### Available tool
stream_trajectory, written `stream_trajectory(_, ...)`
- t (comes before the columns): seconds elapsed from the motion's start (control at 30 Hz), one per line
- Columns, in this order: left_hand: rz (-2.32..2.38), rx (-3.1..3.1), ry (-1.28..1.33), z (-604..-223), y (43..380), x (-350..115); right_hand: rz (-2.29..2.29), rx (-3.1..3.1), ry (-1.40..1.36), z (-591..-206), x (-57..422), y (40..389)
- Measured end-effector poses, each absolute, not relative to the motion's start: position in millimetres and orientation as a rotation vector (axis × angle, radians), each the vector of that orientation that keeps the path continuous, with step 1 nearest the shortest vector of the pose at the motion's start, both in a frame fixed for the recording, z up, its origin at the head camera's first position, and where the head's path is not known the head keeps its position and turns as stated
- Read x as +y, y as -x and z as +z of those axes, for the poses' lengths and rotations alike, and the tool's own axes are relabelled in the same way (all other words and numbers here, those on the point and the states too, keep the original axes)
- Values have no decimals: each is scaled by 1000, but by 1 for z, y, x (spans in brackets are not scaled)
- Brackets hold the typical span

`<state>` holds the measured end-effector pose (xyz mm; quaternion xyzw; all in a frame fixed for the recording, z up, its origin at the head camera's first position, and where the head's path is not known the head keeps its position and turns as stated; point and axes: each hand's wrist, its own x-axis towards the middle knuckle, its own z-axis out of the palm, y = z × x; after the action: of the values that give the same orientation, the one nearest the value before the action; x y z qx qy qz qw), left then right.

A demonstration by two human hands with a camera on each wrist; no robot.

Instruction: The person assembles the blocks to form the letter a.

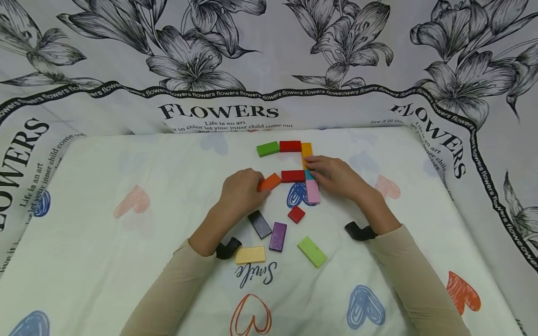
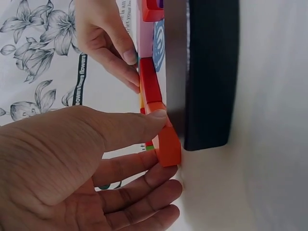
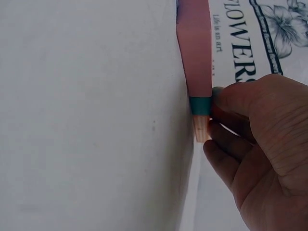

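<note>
My left hand pinches an orange block between thumb and index finger; its right end meets a red block. My right hand rests against the right side of the row. Its thumb touches a small teal block and its fingers lie at a yellow-orange block, partly covering it. Below the teal block stands a pink block. A second red block and a green block run left from the top of the yellow-orange one.
Nearer the person lie a small red block, a grey block, a purple block, a pale yellow block and a lime-green block. A white cloth with printed hearts covers the table. Black wrist pieces sit beside both wrists.
</note>
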<state>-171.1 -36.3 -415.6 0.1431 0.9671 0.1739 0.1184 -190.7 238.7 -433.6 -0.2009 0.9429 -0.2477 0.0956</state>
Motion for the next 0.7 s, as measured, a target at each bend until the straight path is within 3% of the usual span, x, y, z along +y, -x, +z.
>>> stream_trajectory(0.7, 531, 2878, -497, -418, 169, -38, -716, 2802, 598, -435, 238, 191)
